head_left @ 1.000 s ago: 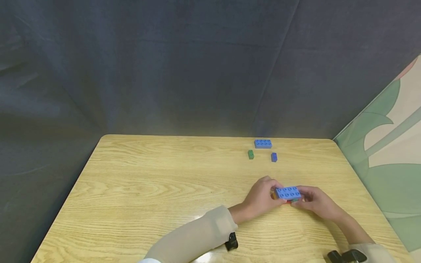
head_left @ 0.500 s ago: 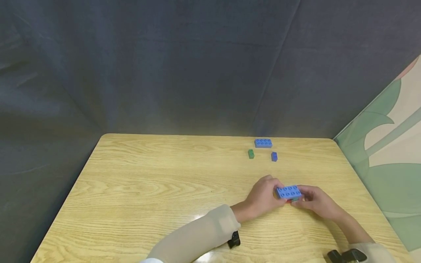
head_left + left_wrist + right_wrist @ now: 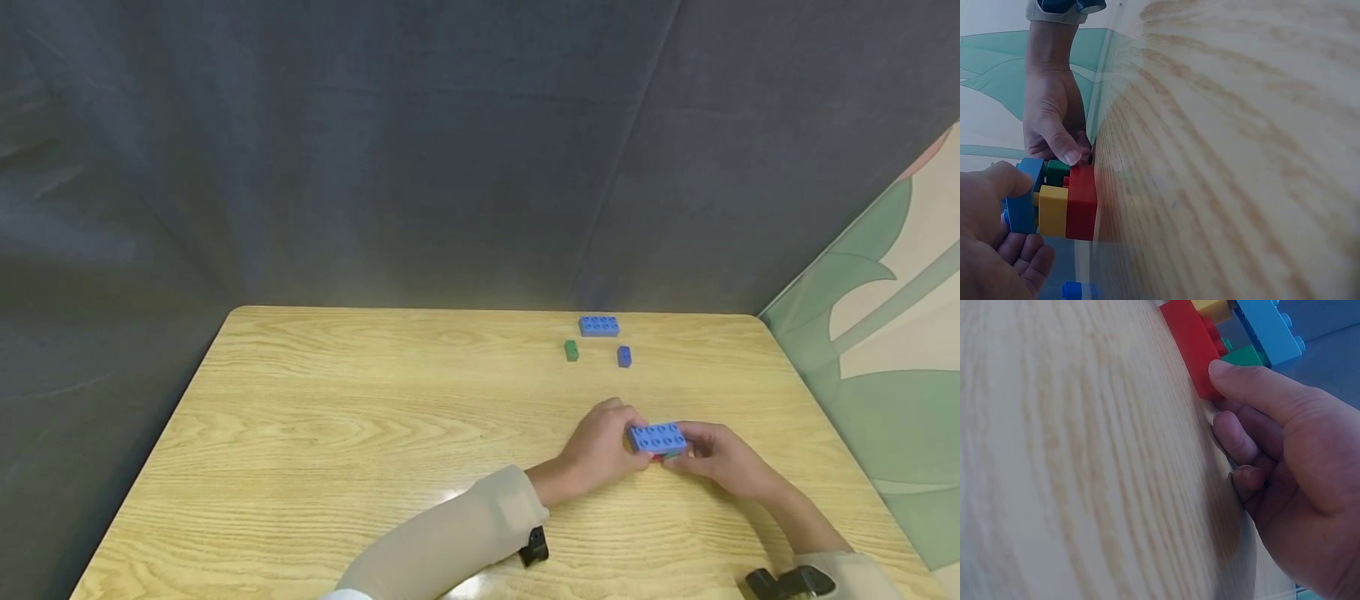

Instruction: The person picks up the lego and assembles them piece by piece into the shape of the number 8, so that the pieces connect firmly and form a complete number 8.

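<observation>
A small stack of bricks (image 3: 657, 440) stands on the wooden table (image 3: 337, 433), right of centre. A long blue brick (image 3: 1022, 197) tops it, with a yellow brick (image 3: 1054, 209) and a green brick (image 3: 1244, 356) in the middle and a red brick (image 3: 1190, 337) at the bottom. My left hand (image 3: 603, 446) grips the stack's left end, thumb on the blue brick. My right hand (image 3: 712, 458) pinches its right end, thumb against the red and green bricks.
Three loose bricks lie near the far edge: a long blue one (image 3: 598, 326), a small green one (image 3: 572, 351) and a small blue one (image 3: 624, 357). A grey curtain hangs behind the table. A leaf-patterned panel (image 3: 885, 333) stands along the right side.
</observation>
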